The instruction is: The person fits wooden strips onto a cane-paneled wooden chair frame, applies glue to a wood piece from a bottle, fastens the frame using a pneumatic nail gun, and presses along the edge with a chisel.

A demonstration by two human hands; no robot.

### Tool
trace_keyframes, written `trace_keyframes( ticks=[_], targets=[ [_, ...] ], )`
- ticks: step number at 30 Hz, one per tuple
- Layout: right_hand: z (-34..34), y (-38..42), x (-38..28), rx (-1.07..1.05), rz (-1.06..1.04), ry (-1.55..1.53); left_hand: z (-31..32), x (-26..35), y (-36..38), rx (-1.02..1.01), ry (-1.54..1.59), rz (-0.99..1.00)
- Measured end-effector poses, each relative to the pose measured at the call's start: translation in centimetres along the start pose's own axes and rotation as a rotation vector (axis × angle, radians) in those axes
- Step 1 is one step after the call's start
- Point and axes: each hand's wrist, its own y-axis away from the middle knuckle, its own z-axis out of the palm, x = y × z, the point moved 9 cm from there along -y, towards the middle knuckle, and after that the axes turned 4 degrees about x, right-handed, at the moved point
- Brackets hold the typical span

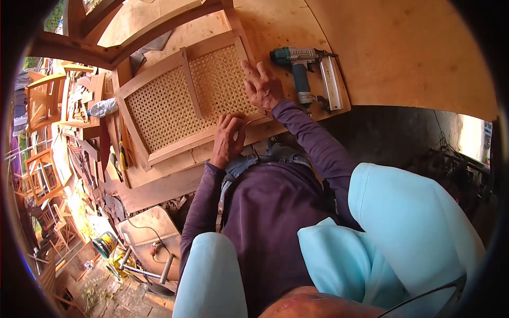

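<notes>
A wooden frame with woven cane webbing [159,116] lies flat on the workbench in front of me. A thin wooden slat [191,82] crosses the cane near the middle. My left hand [229,139] is closed at the frame's near rail, its bent fingers over the wood. At the right end rail is my right hand [263,89], with fingers apart and reaching across the corner. Just to the right of that hand, a teal and grey pneumatic nail gun [300,74] lies on its side on the bench.
The plywood workbench [275,26] continues behind the frame. A curved wooden chair part [164,29] rises at the back left. Yellow-handled tools [123,155] and a plastic bottle [103,107] are at the left. A large wooden panel [413,53] stands at the right.
</notes>
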Motion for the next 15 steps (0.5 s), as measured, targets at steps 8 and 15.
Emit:
trace_keyframes(
  ticks=[8, 15],
  targets=[
    [1.1, 0.4, 1.5, 0.030, -0.087, 0.097, 0.5, 0.0, 0.1, -0.006, -0.058, 0.031],
    [1.1, 0.5, 1.6, 0.076, -0.064, 0.055, 0.7, -0.4, -1.2, -0.180, -0.213, 0.003]
  ],
)
